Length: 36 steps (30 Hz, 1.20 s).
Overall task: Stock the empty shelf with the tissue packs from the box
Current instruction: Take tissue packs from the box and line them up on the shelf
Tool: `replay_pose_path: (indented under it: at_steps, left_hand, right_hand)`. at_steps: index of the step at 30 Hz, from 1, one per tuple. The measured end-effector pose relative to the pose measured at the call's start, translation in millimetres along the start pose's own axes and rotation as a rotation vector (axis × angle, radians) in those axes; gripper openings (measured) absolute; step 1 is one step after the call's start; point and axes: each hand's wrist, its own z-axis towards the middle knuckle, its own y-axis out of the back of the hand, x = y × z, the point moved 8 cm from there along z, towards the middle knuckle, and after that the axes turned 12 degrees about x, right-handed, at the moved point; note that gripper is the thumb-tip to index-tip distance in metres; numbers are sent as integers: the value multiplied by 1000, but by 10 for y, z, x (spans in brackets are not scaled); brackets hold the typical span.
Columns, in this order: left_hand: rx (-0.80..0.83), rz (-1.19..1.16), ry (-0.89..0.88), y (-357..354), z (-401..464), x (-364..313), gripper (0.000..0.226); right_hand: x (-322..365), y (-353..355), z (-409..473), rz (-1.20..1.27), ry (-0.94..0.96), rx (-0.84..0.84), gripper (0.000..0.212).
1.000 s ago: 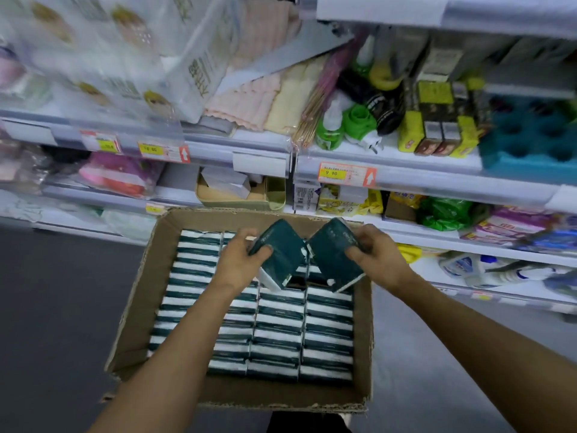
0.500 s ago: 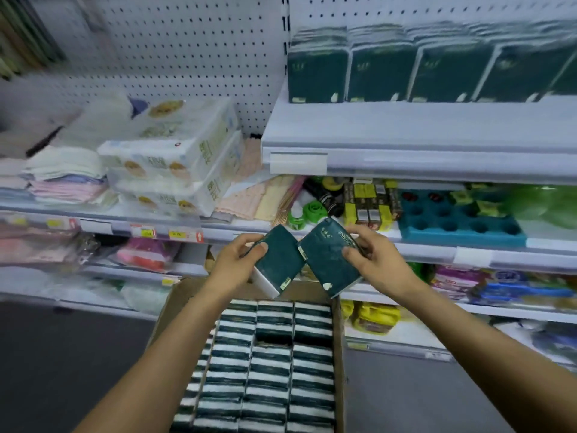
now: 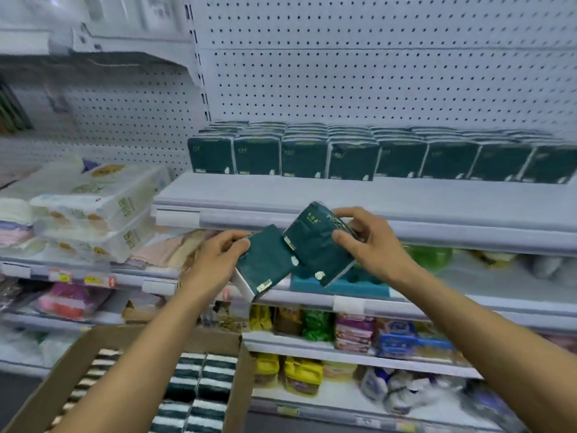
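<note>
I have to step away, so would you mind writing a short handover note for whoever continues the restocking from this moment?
Left hand grips one tissue pack; right hand grips a second pack. Both packs are held in the air just below the front edge of the shelf.
Done: a row of packs stands along the back of the shelf.
Left: the front strip of the shelf is bare; place these two, then go on from the box, which holds many more packs.

Two bare forearms, left hand (image 3: 215,260) and right hand (image 3: 371,245), no sleeves in view.
</note>
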Motion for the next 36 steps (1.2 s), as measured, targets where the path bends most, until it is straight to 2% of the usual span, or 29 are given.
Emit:
replay_pose_path:
  at_steps: [6, 13, 16, 18, 20, 22, 29, 36]
  left_hand:
    - [53, -60, -41, -625, 102, -660, 18]
    - [66, -110, -73, -972, 542, -1098, 19]
    - [73, -108, -89, -1112, 763, -1197, 19]
    - [84, -102, -99, -1192, 905, -1235, 18]
    - [112, -108, -104, -1261, 1048, -1249, 18]
    - [142, -103, -103, -1311, 1190, -1249, 18]
    - [234, -50, -91, -1386, 1676, -1199, 17]
    - [368, -69, -59, -1450, 2001, -1110, 18]
  right_hand:
    - [95, 1156, -92, -106, 32, -194, 18]
    - [-171, 2029, 155, -553, -107, -303, 24]
    - [-410, 2106, 290, -728, -155, -231, 29]
    - [-593, 2102, 346, -813, -169, -174, 41]
    - [-733, 2136, 394, -845, -174, -171, 56]
    - [-803, 2177, 479, -866, -163, -190, 62]
    - [-933, 2198, 929, -906, -58, -221, 53]
    - [-1054, 2188, 1220, -950, 58, -261, 54]
